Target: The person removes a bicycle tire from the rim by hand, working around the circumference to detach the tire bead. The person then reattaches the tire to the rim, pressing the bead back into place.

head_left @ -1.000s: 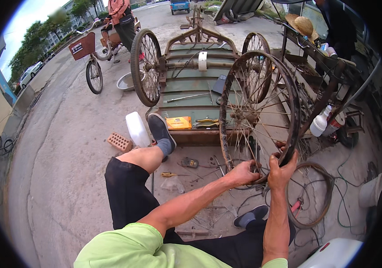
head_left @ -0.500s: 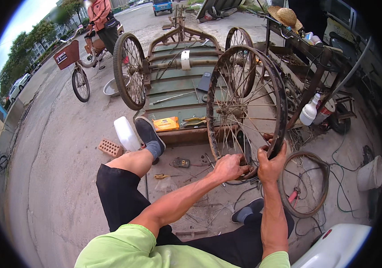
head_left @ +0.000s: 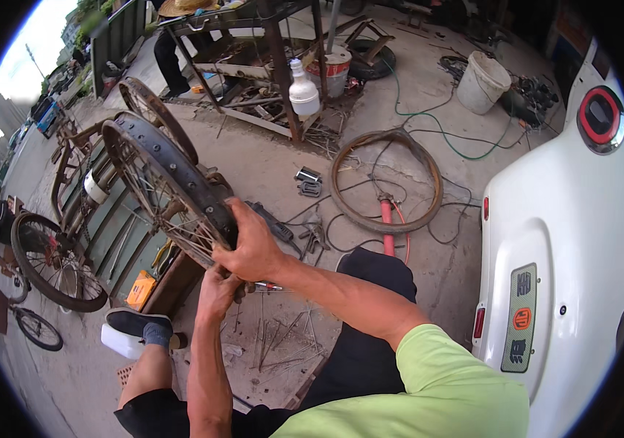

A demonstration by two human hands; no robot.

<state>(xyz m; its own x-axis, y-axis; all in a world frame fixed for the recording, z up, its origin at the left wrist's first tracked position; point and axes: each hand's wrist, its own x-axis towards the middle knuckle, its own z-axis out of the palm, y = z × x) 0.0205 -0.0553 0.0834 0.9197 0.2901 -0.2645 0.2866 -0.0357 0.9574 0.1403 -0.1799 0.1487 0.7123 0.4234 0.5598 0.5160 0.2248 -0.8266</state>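
Observation:
A spoked wheel with a bare dark rim (head_left: pixel 169 164) is held up in front of me, tilted edge-on, with no tyre on it. My right hand (head_left: pixel 250 244) is closed round the near lower end of this rim, its thumb over the inner side. Just below, my left hand (head_left: pixel 218 292) is curled shut close to the rim's lowest part and the spokes. What lies between its fingers is hidden. Behind the wheel is an overturned cart (head_left: pixel 118 223) with a green bed. A yellow-orange box (head_left: pixel 141 290) lies on it.
A worn tyre (head_left: pixel 337 175) and a red pump (head_left: pixel 387 223) lie on the ground to the right. Loose spokes (head_left: pixel 275 339) are scattered near my feet. A white car (head_left: pixel 538 241) stands close on the right. Farther off are a workbench (head_left: pixel 282 80) and a white bucket (head_left: pixel 483 82).
My view has turned to the right, bringing the car fully into sight. The wheel now appears tilted edge-on rather than face-on. Both hands remain at its lower rim, now closer together.

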